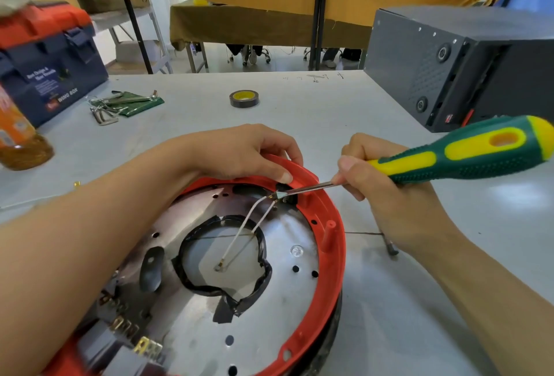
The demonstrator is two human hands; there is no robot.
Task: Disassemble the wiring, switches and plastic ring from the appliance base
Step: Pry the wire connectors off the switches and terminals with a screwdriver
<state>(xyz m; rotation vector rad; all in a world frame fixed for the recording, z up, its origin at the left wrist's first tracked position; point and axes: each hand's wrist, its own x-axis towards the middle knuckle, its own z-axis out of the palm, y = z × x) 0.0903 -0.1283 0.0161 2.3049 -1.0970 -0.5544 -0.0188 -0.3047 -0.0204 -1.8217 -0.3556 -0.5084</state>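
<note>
Workshop/lab bench: toolbox (51, 76), hex keys (103, 112), tape roll (244, 98), grey equip. box (458, 67), office chairs in bkgd.

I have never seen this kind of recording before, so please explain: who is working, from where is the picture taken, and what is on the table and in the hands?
There is one picture, taken by a camera on the person's head, looking down at two bare hands. On the grey table lies a round appliance base of shiny metal with a red plastic ring around it. The left hand steadies the ring's far edge. The right hand holds a green and yellow screwdriver; its tip meets the connector where two thin white wires end. Farther back lie a roll of tape, hex keys, a toolbox, and a dark grey box.
</note>
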